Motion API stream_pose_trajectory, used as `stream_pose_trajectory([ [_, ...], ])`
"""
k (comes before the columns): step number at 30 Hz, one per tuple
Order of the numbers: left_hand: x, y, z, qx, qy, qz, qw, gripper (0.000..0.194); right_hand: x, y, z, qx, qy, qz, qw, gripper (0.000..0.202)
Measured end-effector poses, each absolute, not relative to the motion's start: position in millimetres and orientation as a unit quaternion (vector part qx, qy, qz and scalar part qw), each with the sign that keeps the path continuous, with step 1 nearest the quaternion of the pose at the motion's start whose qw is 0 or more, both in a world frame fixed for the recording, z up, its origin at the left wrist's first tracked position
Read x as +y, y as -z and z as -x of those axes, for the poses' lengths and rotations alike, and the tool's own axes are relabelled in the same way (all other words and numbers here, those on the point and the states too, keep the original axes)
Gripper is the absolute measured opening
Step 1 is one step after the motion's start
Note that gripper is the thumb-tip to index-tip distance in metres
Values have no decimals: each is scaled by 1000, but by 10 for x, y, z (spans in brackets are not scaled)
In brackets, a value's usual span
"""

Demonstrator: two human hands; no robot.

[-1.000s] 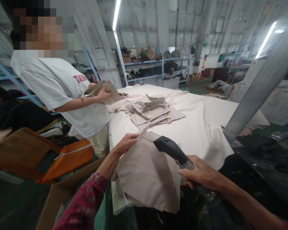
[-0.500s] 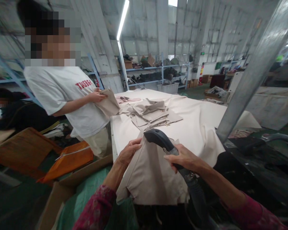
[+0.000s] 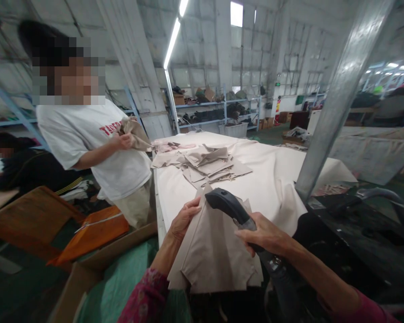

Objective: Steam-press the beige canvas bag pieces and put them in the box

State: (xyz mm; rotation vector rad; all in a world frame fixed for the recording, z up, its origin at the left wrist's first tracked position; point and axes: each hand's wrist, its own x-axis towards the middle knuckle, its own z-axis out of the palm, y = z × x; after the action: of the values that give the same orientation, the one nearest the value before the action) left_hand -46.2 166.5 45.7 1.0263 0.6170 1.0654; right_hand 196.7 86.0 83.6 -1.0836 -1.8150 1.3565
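Note:
A beige cut fabric piece (image 3: 222, 255) hangs over the near edge in front of me. My left hand (image 3: 186, 217) pinches its upper left edge between thumb and fingers. My right hand (image 3: 264, 233) is wrapped round a dark vacuum hose handle (image 3: 230, 204), whose curved nozzle end lies at the top of the fabric, close to my left fingertips. Whether the nozzle touches the cloth, I cannot tell. Beyond it, a loose pile of beige fabric pieces (image 3: 208, 163) rests on the white-covered table (image 3: 256, 184).
At the left a person (image 3: 97, 148) in a white T-shirt holds a beige piece. A cardboard box (image 3: 97, 251) with green plastic stands low left, near an orange bag (image 3: 97, 226). A metal post (image 3: 336, 107) rises at the right beside a black machine (image 3: 360, 237).
My view has tilted slightly up. The co-worker's beige piece is now bunched up and nearer their chest. My two hands keep their holds, with the nozzle still at the fabric's top.

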Motion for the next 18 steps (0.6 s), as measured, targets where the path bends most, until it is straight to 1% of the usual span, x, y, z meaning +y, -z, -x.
stream_pose_trajectory([
  [5,1618,-449,434,251,-468,-471,704,54,877,-872,-1931,-686,-516,399,321,26],
  [12,1500,-449,396,258,-462,-488,694,48,1062,-1003,-1908,-704,-481,388,350,32],
  [15,1606,-592,596,317,-457,-522,647,51,1070,-1040,-1960,-702,-464,405,357,35],
  [18,1842,-866,950,426,-448,-568,544,50,992,-1051,-2092,-689,-456,434,360,36],
])
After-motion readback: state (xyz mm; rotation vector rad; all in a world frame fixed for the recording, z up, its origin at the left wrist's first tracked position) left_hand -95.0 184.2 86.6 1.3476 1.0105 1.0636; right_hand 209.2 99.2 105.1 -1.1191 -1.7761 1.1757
